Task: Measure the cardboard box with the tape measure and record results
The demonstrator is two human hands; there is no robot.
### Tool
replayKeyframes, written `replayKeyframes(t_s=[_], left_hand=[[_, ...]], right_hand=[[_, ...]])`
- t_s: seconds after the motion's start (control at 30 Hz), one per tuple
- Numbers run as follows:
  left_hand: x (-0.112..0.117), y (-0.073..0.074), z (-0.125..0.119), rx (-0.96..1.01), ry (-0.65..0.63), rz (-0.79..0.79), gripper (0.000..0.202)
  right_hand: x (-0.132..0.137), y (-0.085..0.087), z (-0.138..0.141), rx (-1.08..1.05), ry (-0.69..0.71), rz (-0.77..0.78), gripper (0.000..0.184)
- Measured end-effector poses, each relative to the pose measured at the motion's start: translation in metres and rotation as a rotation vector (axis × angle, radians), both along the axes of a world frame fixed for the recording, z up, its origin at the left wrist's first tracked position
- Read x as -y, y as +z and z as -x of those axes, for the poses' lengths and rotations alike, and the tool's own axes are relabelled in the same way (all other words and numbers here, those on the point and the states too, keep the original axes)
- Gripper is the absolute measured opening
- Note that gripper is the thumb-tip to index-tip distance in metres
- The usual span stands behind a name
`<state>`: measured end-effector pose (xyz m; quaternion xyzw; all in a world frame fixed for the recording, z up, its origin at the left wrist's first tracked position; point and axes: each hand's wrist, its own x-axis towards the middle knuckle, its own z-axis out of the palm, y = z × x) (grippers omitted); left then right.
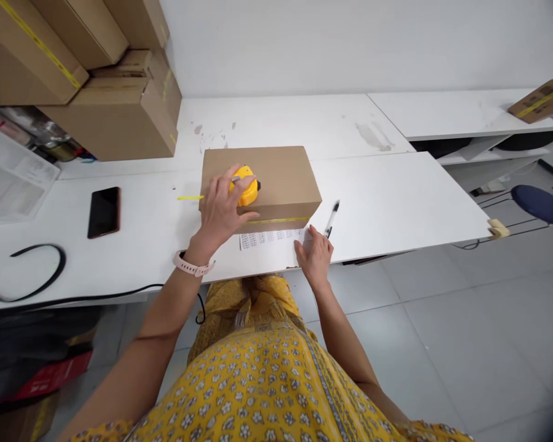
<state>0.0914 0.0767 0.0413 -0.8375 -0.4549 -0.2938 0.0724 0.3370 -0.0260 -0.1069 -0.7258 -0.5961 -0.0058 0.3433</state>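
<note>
A closed brown cardboard box lies on the white table in front of me. My left hand is closed around a yellow tape measure on the box's top. To the left of that hand, a short piece of yellow blade sticks out past the box. A thin yellow strip runs along the box's front side. Under the front edge lies a printed sheet, partly hidden by the box. My right hand rests at the table's front edge, fingers apart, beside a black-and-white pen.
A phone and a curved black strap lie to the left. Cardboard boxes are stacked at the back left, near a clear plastic bin. Far right are another box and a blue stool.
</note>
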Motion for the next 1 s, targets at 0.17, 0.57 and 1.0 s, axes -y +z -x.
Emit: replayKeyframes(t_s=[0.17, 0.57, 1.0], left_hand=[[-0.026, -0.003, -0.011, 0.014, 0.015, 0.014, 0.08], [0.06, -0.049, -0.01, 0.152, -0.161, -0.001, 0.029], [0.114, -0.122, 0.001, -0.16, -0.011, 0.348, 0.083]], right_hand=[[-0.001, 0.001, 0.002, -0.032, 0.004, 0.006, 0.048], [-0.028, 0.04, -0.058, -0.169, -0.378, -0.008, 0.054], [-0.027, 0.05, -0.081, -0.781, -0.15, 0.014, 0.037]])
